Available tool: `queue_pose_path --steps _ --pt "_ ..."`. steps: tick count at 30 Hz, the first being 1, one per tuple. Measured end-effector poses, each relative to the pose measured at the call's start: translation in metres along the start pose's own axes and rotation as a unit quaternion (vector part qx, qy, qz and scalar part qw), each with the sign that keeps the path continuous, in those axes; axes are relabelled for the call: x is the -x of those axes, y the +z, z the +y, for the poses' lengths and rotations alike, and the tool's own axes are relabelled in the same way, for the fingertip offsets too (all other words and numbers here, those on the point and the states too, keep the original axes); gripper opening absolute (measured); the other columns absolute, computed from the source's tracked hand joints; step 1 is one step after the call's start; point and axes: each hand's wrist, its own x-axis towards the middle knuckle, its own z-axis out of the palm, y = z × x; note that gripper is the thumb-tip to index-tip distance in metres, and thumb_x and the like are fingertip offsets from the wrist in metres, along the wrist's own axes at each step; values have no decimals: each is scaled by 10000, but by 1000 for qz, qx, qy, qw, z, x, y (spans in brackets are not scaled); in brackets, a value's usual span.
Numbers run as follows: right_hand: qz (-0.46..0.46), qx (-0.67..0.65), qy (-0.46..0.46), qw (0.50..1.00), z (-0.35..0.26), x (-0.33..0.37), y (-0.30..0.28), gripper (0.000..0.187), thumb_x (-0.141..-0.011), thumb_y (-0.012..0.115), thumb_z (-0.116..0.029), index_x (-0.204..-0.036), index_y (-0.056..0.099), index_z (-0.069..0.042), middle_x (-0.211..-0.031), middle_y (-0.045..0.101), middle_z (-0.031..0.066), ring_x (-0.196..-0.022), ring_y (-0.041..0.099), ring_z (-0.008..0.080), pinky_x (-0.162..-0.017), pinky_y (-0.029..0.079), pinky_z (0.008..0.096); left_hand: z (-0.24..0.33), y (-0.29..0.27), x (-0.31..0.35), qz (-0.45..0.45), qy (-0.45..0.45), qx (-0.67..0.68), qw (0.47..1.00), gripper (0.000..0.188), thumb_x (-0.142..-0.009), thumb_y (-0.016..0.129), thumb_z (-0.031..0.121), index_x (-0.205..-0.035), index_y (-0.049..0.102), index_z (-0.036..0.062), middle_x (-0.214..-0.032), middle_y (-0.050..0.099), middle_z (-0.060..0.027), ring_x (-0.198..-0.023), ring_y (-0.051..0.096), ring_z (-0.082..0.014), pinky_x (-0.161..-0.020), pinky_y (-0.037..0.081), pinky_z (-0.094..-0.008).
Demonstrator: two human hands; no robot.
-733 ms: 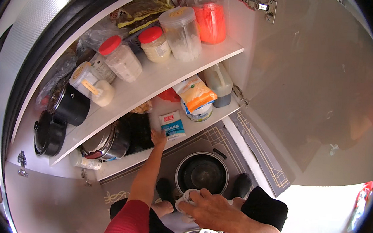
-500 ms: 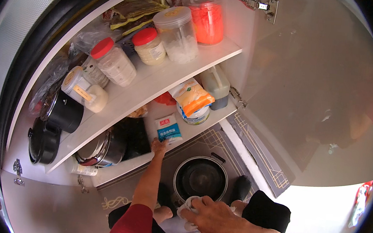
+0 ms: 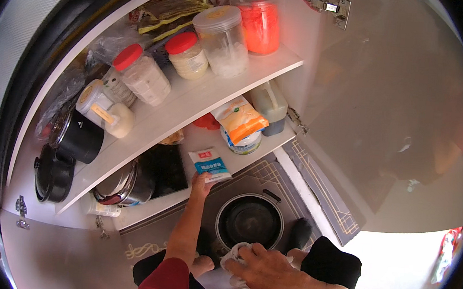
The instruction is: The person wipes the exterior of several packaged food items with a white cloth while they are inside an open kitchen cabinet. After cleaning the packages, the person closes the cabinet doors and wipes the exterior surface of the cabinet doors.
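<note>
Home kitchen: open cupboard shelves (image 3: 191, 108) stocked with food jars (image 3: 142, 75), pots (image 3: 79, 138), oil bottle (image 3: 270, 101).

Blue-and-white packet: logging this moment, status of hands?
Left hand grips blue-and-white packet at lower shelf. Right hand on white cloth beside pot. Nothing blocking.

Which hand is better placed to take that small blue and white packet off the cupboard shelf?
The left hand. It is stretched up to the lower shelf and already grips the packet by its bottom edge. The right hand is low, holding a white cloth beside the black pot.
</note>
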Motion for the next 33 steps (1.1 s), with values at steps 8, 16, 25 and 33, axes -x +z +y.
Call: queue_pose_path --steps 8,16,25,33 --pt "175 65 93 978 14 -2 -16 387 -726 645 -131 -1109 595 -145 -1033 536 148 -922 579 343 -632 558 412 5 22 57 -51 3 125 991 413 -698 493 -132 -1060 523 65 -1004 585 -93 -1026 573 -318 -952 441 -583" --pt "474 -165 69 862 23 -1 -42 603 -645 651 -10 -1229 553 -118 -1068 508 157 -926 528 372 -792 471 447 12 77 213 -214 41 131 967 605 -682 534 -124 -1259 460 43 -1160 583 -160 -1091 577 -332 -941 475 -498" --pt "451 179 -84 870 -30 -9 -17 501 -619 667 -113 -1112 639 -204 -1079 541 102 -896 492 307 -749 435 389 54 113 319 -389 28 192 901 620 -827 493 340 -1363 397 44 -1311 507 -155 -1221 481 -318 -1045 373 -446" --pt "528 81 -21 845 -23 -15 -34 581 -616 682 -98 -1185 596 -176 -1217 474 147 -1027 431 368 -891 380 443 92 146 348 -290 -24 -10 957 531 -973 407 404 -1386 359 74 -1334 496 -113 -1220 491 -285 -1043 374 -446"
